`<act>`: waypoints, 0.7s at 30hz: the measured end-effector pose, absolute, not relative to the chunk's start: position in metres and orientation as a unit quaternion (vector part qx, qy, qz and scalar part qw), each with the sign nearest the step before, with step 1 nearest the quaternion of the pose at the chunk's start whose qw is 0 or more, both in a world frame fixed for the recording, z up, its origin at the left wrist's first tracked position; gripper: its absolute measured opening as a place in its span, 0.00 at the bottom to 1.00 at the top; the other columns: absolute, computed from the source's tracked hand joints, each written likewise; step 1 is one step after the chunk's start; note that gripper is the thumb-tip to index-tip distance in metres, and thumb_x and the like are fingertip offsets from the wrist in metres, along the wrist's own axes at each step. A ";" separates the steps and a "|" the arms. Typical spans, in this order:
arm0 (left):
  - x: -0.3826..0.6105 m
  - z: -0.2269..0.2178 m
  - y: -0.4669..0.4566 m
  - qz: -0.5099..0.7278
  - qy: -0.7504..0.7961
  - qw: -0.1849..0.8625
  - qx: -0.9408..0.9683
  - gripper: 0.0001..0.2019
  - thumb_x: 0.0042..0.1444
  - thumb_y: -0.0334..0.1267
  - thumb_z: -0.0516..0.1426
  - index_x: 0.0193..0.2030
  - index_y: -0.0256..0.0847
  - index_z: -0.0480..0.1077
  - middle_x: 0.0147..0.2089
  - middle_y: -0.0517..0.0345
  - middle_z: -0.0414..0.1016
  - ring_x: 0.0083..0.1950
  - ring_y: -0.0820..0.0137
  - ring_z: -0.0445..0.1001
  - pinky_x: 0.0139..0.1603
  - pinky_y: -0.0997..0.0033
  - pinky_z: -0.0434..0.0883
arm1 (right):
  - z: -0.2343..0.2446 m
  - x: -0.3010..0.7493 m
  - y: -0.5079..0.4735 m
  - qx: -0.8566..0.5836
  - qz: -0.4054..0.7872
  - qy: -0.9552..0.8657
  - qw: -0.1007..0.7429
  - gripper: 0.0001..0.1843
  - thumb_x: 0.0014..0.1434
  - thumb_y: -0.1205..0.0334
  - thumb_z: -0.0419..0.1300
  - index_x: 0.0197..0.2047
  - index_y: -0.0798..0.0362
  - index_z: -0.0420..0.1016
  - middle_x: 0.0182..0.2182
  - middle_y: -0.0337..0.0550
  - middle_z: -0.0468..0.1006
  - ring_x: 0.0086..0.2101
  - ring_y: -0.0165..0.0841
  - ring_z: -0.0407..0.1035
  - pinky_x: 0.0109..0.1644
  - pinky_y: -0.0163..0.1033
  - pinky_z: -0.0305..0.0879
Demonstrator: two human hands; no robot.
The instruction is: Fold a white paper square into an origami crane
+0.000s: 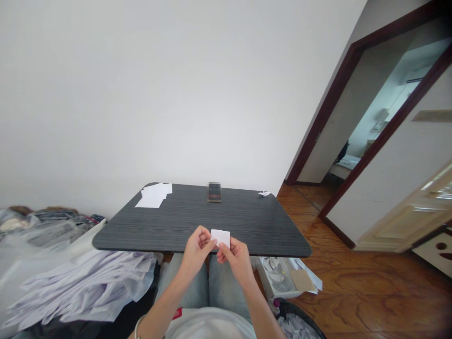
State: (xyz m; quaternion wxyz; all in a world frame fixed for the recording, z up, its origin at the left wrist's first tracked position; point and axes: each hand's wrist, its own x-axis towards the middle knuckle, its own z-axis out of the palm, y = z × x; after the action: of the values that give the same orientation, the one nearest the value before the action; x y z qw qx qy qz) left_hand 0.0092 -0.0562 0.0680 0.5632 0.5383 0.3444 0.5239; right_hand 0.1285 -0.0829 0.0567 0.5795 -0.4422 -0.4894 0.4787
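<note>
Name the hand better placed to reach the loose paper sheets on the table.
Left, probably: the left hand is nearer the white sheets, far left on the dark table, than the right hand. Both pinch the small white paper, so it would have to let go.

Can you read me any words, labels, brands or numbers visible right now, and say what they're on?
Nothing is legible: the white paper in hand shows no visible writing, the red tag on the shirt is too small to read, and the phone on the table is too blurred to read.
</note>
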 end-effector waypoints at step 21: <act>0.005 0.069 -0.055 0.495 0.313 0.615 0.527 0.11 0.45 0.36 0.57 0.31 0.40 0.56 0.24 0.65 0.69 0.25 0.76 0.70 0.32 0.73 0.69 | 0.056 0.132 -0.081 -0.451 0.476 -0.488 0.576 0.13 0.47 0.54 0.60 0.25 0.58 0.70 0.14 0.35 0.70 0.14 0.25 0.62 0.18 0.30 0.61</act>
State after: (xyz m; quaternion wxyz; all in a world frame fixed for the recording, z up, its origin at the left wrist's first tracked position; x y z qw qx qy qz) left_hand 0.0049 -0.0555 0.0691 0.6155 0.5273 0.3131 0.4951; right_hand 0.1319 -0.0805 0.0555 0.5762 -0.4508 -0.4878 0.4763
